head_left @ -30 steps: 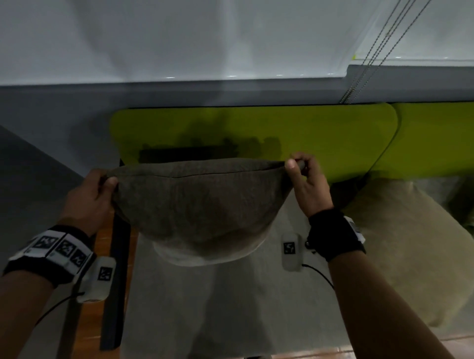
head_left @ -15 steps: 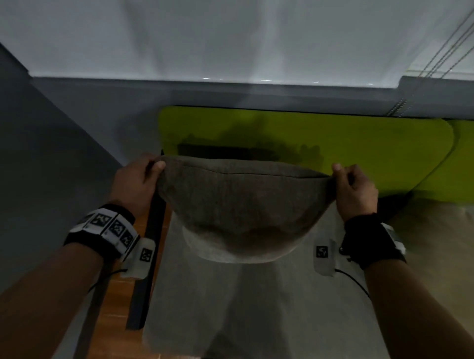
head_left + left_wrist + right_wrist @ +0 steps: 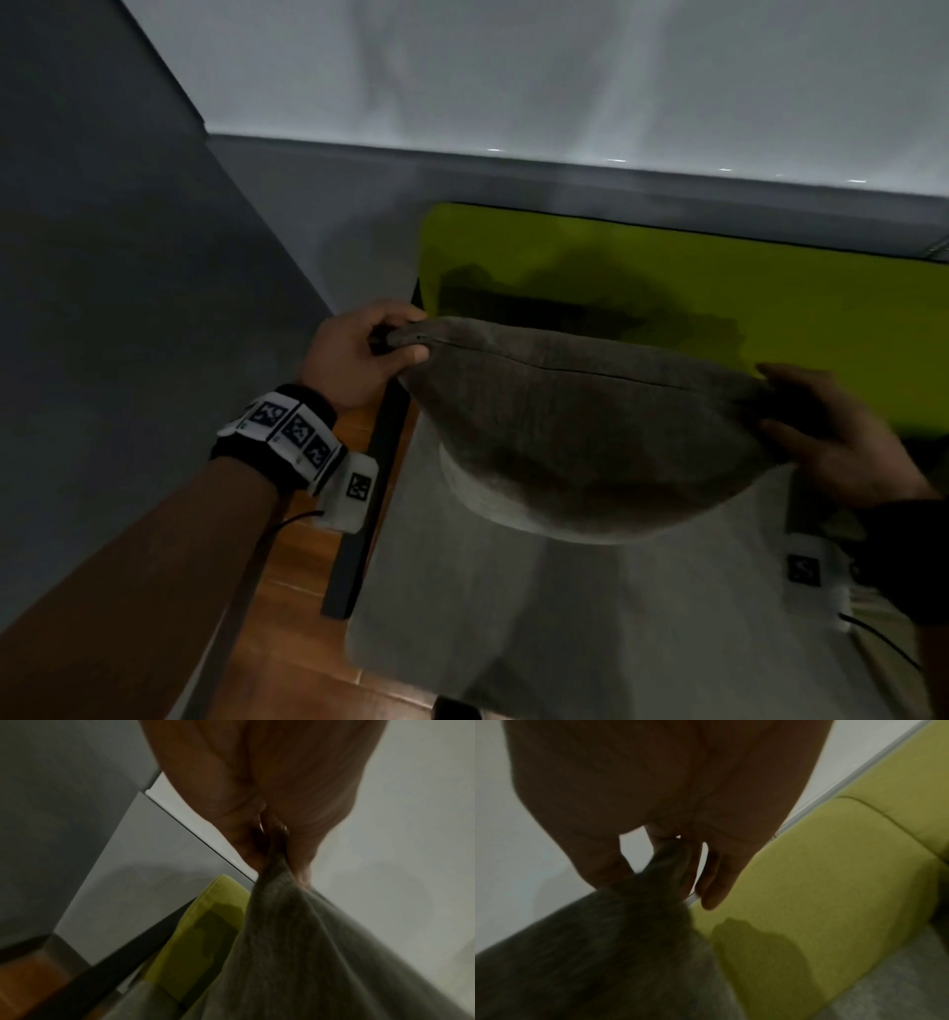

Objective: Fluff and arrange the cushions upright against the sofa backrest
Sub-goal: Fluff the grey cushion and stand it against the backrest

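A grey-brown cushion (image 3: 580, 431) hangs in the air by its two top corners, its body sagging over the grey sofa seat (image 3: 565, 616). My left hand (image 3: 359, 354) pinches the cushion's left top corner. My right hand (image 3: 842, 437) grips the right top corner, blurred in the head view. In the left wrist view the cushion fabric (image 3: 321, 953) is bunched between my fingers. The right wrist view shows the cushion corner (image 3: 618, 939) held between thumb and fingers. The lime-green backrest (image 3: 719, 288) stands just behind the cushion.
A dark grey wall (image 3: 128, 308) rises at the left, close to my left arm. The sofa's black frame (image 3: 369, 493) runs along the seat's left edge over wooden floor (image 3: 298, 591). A white blind (image 3: 565, 77) hangs above the backrest.
The view has swung left, so the cushion and both hands now sit further right in frame. The second cushion at the right has left the view. Both hands kept their hold on the corners.
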Demonstrator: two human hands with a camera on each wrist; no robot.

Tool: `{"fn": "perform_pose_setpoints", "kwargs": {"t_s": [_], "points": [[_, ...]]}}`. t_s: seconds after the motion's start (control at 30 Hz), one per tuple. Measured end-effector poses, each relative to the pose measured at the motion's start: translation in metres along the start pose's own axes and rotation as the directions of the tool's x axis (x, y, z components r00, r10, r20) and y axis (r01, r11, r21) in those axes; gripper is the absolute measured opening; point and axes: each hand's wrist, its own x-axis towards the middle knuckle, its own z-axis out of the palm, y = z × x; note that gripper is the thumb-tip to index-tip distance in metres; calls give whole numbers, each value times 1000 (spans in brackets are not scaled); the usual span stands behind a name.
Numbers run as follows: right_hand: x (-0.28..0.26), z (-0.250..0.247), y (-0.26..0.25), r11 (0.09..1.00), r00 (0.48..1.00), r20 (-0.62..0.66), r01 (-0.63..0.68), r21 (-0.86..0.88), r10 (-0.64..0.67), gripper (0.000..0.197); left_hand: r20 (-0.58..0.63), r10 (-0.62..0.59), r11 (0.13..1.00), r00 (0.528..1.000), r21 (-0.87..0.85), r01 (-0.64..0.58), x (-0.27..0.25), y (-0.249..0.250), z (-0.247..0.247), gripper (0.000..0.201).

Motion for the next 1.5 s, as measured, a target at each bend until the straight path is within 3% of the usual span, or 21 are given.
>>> {"fn": "perform_pose_setpoints", "kwargs": {"t_s": [0.1,0.17,0.2,0.23,0.33,0.37,0.43,0.5,0.57,0.6,0.67,0.73,0.83,0.93,1.2,1.3,1.37,1.4,1.43,1.5], "points": [[-3,-7,0,998,994,-86,-66,-16,64,53,-30,-34,994,999,107,37,-2,0,-5,5],[1,-8,-6,996,987,-137,-82,-20,78,14,-43,-52,987,998,150,57,-2,3,-5,10],[4,-8,-8,997,983,-175,-70,-40,62,11,-50,-62,987,997,146,69,-1,6,-5,12],[7,-7,-10,996,975,-214,-75,-41,65,13,-66,-63,989,996,131,71,0,8,-3,14],[8,3,-9,992,928,-358,-64,112,100,62,-131,-107,994,986,21,111,3,7,7,23],[4,10,-8,975,917,-374,-58,213,136,66,-124,-146,989,981,-32,143,3,7,11,21],[-6,25,2,892,937,-277,-69,446,211,52,-58,-220,964,974,-165,208,-1,1,17,21],[-17,36,13,813,962,-127,-131,567,244,65,0,-238,931,971,-284,228,-8,-13,22,58],[-24,47,14,837,959,-112,-166,521,260,87,89,-249,896,964,-356,264,-13,-20,28,82],[-24,51,12,866,948,-162,-169,470,273,86,132,-221,898,966,-360,254,-13,-21,31,79],[-21,56,-2,910,912,-280,-183,372,298,54,141,-167,938,976,-282,201,-9,-12,37,41],[-17,54,-20,929,878,-367,-194,314,307,29,54,-147,962,988,-224,155,-2,-1,38,14],[-8,44,-29,951,861,-432,-164,262,268,47,-102,-119,971,988,-221,94,8,13,33,11],[3,38,-30,939,838,-449,-195,282,310,48,-134,-240,940,962,-279,195,16,11,41,28],[19,36,-5,957,852,-440,-218,193,283,36,-143,-289,954,947,-131,271,25,3,53,66],[20,38,-3,953,840,-451,-270,136,303,37,-187,-294,954,937,11,301,24,13,52,52],[12,41,-15,979,812,-551,-195,58,194,58,-276,-205,976,939,19,219,12,28,53,42],[6,48,-28,997,798,-602,-73,-37,37,63,-299,-84,993,950,49,103,5,39,58,44],[2,59,-41,982,793,-588,73,-172,-162,60,-258,74,992,963,119,-45,-3,51,69,46],[1,98,-63,856,825,-322,326,-401,-465,50,11,327,911,945,264,-318,-15,70,107,53]]}}
